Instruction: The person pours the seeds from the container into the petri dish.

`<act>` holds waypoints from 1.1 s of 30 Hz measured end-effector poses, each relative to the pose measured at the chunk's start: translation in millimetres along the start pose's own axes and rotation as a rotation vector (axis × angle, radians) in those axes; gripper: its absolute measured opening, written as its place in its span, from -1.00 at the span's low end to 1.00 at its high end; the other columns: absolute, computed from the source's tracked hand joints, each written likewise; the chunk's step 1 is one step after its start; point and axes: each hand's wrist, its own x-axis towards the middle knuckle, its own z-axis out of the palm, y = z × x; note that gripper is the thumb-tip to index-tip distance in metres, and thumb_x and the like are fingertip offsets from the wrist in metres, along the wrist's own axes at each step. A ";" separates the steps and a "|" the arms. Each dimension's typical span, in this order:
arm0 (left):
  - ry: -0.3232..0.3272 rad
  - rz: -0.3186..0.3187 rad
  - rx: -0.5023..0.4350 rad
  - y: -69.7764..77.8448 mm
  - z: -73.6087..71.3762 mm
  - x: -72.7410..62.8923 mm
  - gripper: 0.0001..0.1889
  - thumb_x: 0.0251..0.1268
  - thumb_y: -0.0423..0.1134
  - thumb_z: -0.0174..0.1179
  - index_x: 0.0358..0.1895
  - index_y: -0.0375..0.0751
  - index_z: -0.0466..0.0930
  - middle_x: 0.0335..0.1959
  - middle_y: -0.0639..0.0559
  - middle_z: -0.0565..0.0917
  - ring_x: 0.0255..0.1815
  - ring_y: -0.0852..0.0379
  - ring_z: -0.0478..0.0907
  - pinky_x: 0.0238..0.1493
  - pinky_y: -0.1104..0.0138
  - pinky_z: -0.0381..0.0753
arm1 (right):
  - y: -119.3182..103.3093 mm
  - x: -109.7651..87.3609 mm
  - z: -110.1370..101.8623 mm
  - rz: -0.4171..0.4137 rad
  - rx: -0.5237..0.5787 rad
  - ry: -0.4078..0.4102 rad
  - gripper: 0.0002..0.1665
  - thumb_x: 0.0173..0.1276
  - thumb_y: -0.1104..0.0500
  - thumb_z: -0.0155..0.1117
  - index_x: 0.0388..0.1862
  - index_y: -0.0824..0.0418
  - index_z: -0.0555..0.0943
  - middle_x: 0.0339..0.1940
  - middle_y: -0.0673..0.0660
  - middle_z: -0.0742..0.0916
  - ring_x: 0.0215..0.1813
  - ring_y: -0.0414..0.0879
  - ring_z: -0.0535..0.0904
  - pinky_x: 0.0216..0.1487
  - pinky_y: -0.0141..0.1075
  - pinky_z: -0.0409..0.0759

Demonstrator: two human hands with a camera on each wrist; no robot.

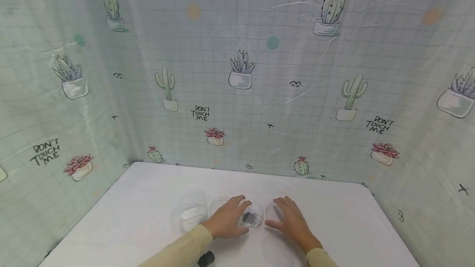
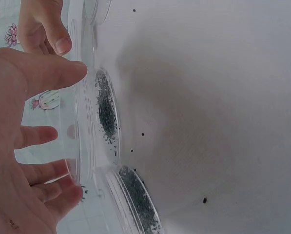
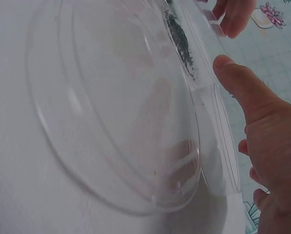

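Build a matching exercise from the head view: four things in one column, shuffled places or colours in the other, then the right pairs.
1. Dish with dark granules
2. Rectangular container
3. Black object
4. Sleeves

A. Pale yellow
B. At the picture's lower edge, just right of the left sleeve
C. Between the left hand and the right hand
D. Clear, left of the left hand

Pairs: 1-C, 2-D, 3-B, 4-A

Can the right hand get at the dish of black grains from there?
Probably yes: the right hand is open close beside that dish, and nothing visible seems to block the short gap.
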 end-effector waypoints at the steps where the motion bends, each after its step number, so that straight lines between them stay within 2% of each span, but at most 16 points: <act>1: -0.004 -0.002 0.001 0.2 1.0 1.0 -0.23 0.09 0.12 0.33 0.37 -0.05 0.31 0.39 -0.15 0.36 0.38 -0.08 0.36 0.31 0.09 0.51 | 1.3 -0.7 -0.8 0.007 0.006 0.000 -0.08 -0.06 -0.25 0.52 0.22 0.20 0.51 0.30 0.27 0.55 0.45 0.30 0.26 0.42 0.23 0.26; 10: -0.011 -0.004 0.002 -0.8 9.9 6.6 -0.26 0.12 0.12 0.31 0.36 -0.05 0.33 0.38 -0.18 0.36 0.38 -0.10 0.36 0.30 0.07 0.51 | 14.0 -7.4 -4.3 0.041 0.043 -0.015 0.00 -0.04 -0.23 0.52 0.29 0.28 0.46 0.34 0.33 0.50 0.43 0.29 0.30 0.42 0.19 0.28; 18: -0.028 -0.037 -0.021 2.5 11.6 10.4 -0.28 0.13 0.13 0.28 0.35 -0.05 0.35 0.40 -0.17 0.35 0.38 -0.10 0.36 0.31 0.07 0.51 | 19.4 -10.9 -8.4 0.079 0.000 -0.044 0.05 -0.06 -0.24 0.52 0.29 0.36 0.43 0.32 0.38 0.50 0.41 0.31 0.31 0.42 0.17 0.29; 25: -0.034 -0.035 -0.034 5.6 10.3 14.1 -0.31 0.17 0.11 0.26 0.35 -0.08 0.35 0.40 -0.18 0.34 0.40 -0.11 0.35 0.32 0.08 0.50 | 24.2 -14.5 -8.9 0.153 0.025 -0.079 0.10 -0.06 -0.25 0.52 0.31 0.40 0.40 0.34 0.40 0.48 0.43 0.33 0.28 0.44 0.18 0.25; 33: -0.058 -0.044 -0.051 6.8 13.7 16.7 -0.31 0.18 0.12 0.25 0.35 -0.09 0.36 0.40 -0.20 0.35 0.40 -0.12 0.35 0.34 0.04 0.47 | 30.6 -19.1 -10.4 0.145 0.022 -0.054 0.03 -0.05 -0.21 0.53 0.27 0.40 0.44 0.32 0.41 0.49 0.41 0.33 0.31 0.43 0.17 0.28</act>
